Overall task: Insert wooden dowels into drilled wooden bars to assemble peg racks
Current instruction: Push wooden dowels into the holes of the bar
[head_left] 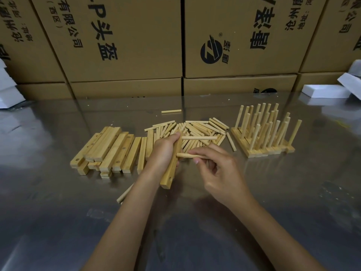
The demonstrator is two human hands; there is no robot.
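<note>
While left hand [163, 151] grips one bar [170, 169], right hand [218, 169] pinches one dowel [185, 155].

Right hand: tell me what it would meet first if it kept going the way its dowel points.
The right hand pinches a dowel pointing left; it would first meet the bar gripped by the left hand, probably at a hole, though depth is unclear.

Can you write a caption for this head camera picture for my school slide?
Left hand grips a drilled bar while right hand pushes in a dowel.
</note>
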